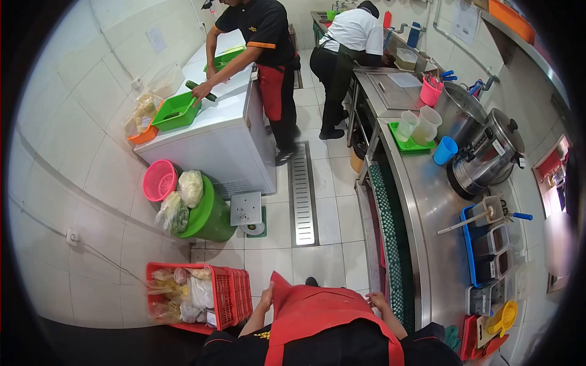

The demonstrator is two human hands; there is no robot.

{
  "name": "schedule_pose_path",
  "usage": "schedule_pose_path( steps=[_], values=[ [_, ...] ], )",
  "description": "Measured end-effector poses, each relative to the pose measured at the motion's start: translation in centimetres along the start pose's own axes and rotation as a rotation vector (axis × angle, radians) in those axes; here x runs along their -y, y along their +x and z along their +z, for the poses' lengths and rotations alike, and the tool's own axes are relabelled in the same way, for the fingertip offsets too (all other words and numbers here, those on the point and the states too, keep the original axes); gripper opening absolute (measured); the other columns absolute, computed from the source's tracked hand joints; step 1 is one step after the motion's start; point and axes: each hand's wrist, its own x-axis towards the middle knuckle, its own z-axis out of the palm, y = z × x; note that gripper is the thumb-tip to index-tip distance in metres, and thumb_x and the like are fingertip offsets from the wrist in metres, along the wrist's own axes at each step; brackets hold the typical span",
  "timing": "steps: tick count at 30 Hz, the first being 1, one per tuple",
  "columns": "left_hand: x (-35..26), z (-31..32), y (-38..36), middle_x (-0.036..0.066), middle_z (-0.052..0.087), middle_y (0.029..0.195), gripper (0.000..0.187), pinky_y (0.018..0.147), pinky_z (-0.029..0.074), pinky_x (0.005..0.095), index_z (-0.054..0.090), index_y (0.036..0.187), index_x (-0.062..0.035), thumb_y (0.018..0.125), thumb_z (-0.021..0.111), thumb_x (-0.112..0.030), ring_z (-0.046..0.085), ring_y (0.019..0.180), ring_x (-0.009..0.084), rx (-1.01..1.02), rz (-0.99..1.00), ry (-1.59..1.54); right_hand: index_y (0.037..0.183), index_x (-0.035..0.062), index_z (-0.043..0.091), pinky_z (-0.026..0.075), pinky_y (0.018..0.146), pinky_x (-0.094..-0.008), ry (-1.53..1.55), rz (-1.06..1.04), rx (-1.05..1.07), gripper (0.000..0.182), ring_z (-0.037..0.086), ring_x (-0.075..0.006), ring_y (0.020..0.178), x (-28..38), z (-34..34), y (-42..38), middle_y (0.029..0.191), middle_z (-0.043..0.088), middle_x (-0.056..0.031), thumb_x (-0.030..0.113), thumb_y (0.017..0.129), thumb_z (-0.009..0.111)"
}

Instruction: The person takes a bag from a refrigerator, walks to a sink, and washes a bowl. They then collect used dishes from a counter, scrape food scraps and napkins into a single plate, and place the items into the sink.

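Observation:
At the bottom centre, a red apron (317,305) covers my front, its left corner raised. My left hand (267,297) is closed at that corner, on the apron's edge. On the other side of the apron, my right hand (376,300) is held with its fingers drawn together; whatever they may hold is too small to make out. A red crate (232,296) with several bagged items stands to the left of my left hand. The steel counter (421,244) lies to the right of my right hand.
A co-worker (262,36) holds a cucumber over a white freezer (238,131); another person (351,46) bends at the sink. A green bin (213,213) and a scale (246,210) stand left of the floor drain (302,195). Steel pots (494,143) stand on the counter.

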Motion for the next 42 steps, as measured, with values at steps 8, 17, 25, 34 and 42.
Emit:
schedule_pose_path(
  steps=[8, 17, 25, 34, 42],
  values=[
    [-4.3, 0.8, -3.4, 0.008, 0.064, 0.086, 0.034, 0.064, 0.048, 0.0279, 0.061, 0.098, 0.0032, 0.082, 0.061, -0.027, 0.06, 0.073, 0.0151, 0.031, -0.017, 0.547, 0.112, 0.002, 0.056, 0.046, 0.08, -0.0323, -0.289, -0.286, -0.23, 0.038, 0.058, -0.023, 0.095, 4.4, 2.0, 5.3, 0.103, 0.062, -0.0133, 0.031, 0.088, 0.049],
    [-7.0, -0.1, 5.5, 0.006, 0.055, 0.071, 0.024, 0.052, 0.048, 0.0314, 0.059, 0.086, 0.0036, 0.087, 0.051, -0.019, 0.054, 0.059, 0.0167, 0.093, -0.22, 0.49, 0.116, 0.0001, 0.053, 0.039, 0.091, -0.0307, 0.002, -0.401, -0.22, 0.042, 0.053, -0.0224, 0.106, 24.7, 2.5, 10.9, 0.112, 0.058, -0.0144, 0.033, 0.091, 0.045],
    [-16.5, 9.9, 20.0, 0.014, 0.062, 0.077, 0.032, 0.06, 0.049, 0.0317, 0.062, 0.081, 0.0044, 0.082, 0.054, -0.026, 0.059, 0.067, 0.0181, 0.041, -0.011, 0.568, 0.109, 0.003, 0.057, 0.043, 0.074, -0.0262, -0.088, -0.44, -0.036, 0.035, 0.054, -0.0148, 0.083, 34.9, 0.5, 26.5, 0.093, 0.061, -0.006, 0.031, 0.091, 0.045],
    [-45.6, 33.6, 25.2, 0.023, 0.058, 0.107, 0.046, 0.087, 0.043, 0.0373, 0.055, 0.108, 0.0053, 0.089, 0.048, -0.036, 0.055, 0.103, 0.0313, 0.098, 0.366, 0.56, 0.113, 0.0019, 0.055, 0.042, 0.083, -0.0302, 0.056, -0.465, 0.163, 0.043, 0.055, -0.0174, 0.097, 57.3, -5.9, 31.2, 0.105, 0.06, -0.0104, 0.036, 0.089, 0.047],
    [-66.5, 51.4, 32.1, 0.017, 0.035, 0.136, 0.066, 0.105, 0.019, 0.0307, 0.032, 0.133, 0.0035, 0.092, 0.03, -0.048, 0.032, 0.127, 0.0232, 0.3, 0.523, 0.099, 0.137, 0.0052, 0.026, 0.022, 0.104, -0.0364, 0.304, -0.488, 0.363, 0.066, 0.028, -0.0219, 0.128, 82.4, -3.8, 34.9, 0.14, 0.03, -0.0108, 0.05, 0.091, 0.038]
  ],
)
